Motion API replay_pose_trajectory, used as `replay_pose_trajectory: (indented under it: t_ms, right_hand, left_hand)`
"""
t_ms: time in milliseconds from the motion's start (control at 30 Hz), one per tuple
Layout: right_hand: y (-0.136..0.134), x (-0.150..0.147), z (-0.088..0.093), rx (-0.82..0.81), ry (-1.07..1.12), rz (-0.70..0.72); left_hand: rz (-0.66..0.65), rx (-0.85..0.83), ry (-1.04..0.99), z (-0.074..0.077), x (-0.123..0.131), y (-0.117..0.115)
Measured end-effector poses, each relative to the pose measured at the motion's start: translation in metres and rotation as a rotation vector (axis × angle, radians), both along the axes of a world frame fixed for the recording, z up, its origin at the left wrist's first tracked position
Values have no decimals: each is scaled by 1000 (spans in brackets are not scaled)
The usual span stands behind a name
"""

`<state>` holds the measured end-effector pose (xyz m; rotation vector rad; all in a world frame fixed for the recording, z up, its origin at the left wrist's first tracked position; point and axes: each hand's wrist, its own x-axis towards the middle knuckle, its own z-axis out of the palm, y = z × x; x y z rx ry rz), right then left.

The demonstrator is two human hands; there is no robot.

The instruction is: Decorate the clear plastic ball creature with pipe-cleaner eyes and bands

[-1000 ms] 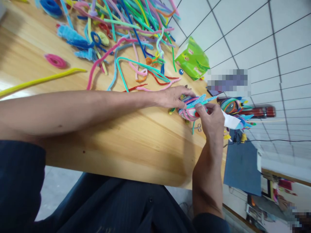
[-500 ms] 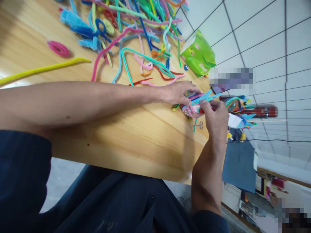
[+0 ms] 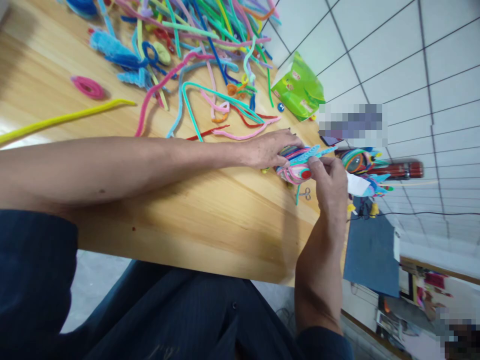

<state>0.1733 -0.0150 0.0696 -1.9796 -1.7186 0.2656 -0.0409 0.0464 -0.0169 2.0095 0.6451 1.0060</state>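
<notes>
Steadying the ball on our side of the green pack, we are working with both hands at once. We are judging it well advanced: wound stems are already covering most of what is showing, a red disc is sitting on the face away from the pack, and blue spikes are jutting out on top. Our fingers are partly hiding the spikes, so we cannot tell whether they are fastened; that is looking like the open part. Loose stems are lying heaped left of the pack, and scissors are lying nearer us than the pack.

Our left arm is lying outstretched, nearly straight, its hand palm down and holding the ball, with thumb and fingers standing moderately wide apart. Our right hand, nearer us and slightly right of the pack, is angling inward at the wrist and pinching the spikes narrowly, thumb towards us; its other fingertips are mostly hiding behind.
</notes>
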Motion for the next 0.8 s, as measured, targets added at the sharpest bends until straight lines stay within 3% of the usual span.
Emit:
replay_pose_trajectory:
  t_ms: [400,800]
  right_hand:
    - [-2,-8,-2,17,5,-36]
    - [-5,-13,-8,83,2,-54]
  left_hand:
    - [-11,86,9,5,-2,-3]
    - [-23,-89,-55,15,-5,-14]
